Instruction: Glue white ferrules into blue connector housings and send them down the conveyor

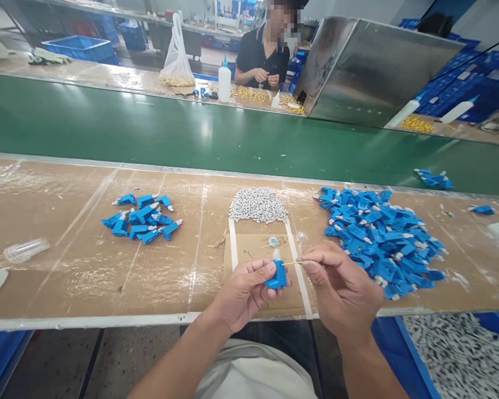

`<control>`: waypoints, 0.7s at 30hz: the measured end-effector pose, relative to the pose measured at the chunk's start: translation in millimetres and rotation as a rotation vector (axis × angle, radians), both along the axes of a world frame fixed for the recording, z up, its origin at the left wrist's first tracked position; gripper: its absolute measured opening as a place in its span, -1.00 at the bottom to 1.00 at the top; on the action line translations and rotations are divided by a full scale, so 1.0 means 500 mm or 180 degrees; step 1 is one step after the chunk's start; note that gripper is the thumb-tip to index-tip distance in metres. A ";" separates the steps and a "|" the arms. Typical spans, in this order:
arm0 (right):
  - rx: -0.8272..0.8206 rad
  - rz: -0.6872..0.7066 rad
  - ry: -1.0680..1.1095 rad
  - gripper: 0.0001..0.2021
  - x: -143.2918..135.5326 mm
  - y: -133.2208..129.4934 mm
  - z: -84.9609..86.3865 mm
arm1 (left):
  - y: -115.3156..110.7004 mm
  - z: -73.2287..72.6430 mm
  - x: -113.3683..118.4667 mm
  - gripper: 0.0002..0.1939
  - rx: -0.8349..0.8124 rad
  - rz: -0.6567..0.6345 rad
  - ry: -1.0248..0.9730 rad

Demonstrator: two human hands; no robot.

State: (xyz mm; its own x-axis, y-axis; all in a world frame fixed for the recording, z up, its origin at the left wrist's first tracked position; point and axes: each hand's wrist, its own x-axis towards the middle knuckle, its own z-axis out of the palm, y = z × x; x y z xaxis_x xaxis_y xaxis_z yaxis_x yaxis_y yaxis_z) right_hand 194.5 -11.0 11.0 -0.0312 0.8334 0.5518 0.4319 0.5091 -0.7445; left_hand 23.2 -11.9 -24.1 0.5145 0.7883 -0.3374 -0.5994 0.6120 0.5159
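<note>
Between thumb and fingers, my left hand [245,288] grips a blue plastic piece [278,276] with a whitish tip pointing up. My right hand [345,288] pinches a thin wooden stick [291,263], whose far end touches the side of that piece. Just beyond lies a small clear round cap [273,241] with another thin stick by it, on a cardboard sheet [249,244] edged by white tape. A heap of small grey-white parts [258,205] sits at the sheet's far end.
Right of my hands is a large pile of similar blue pieces [382,238]; a smaller group [143,219] lies left. A clear plastic tube [26,250] rests far left. Beyond runs a green conveyor belt [149,122], with a co-worker [264,55] behind it. Below right stands a blue bin [411,354].
</note>
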 end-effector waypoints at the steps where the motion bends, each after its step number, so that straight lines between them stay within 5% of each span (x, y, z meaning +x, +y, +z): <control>1: 0.0038 0.0058 -0.0074 -0.90 -0.002 0.000 0.001 | 0.000 -0.002 0.000 -0.71 0.0017 -0.0001 -0.0007; 21: 0.0316 0.0169 -0.0548 -0.81 -0.002 0.002 -0.019 | 0.004 -0.010 -0.003 -0.73 -0.0108 0.0011 -0.0058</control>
State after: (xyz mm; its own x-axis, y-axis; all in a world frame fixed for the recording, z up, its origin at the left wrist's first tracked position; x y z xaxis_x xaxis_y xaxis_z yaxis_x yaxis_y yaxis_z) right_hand 193.5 -9.8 1.4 -0.1747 0.7698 0.6140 0.5189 0.6019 -0.6070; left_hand 21.8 -10.1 -29.2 0.5181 0.7784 -0.3546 -0.6105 0.6269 0.4840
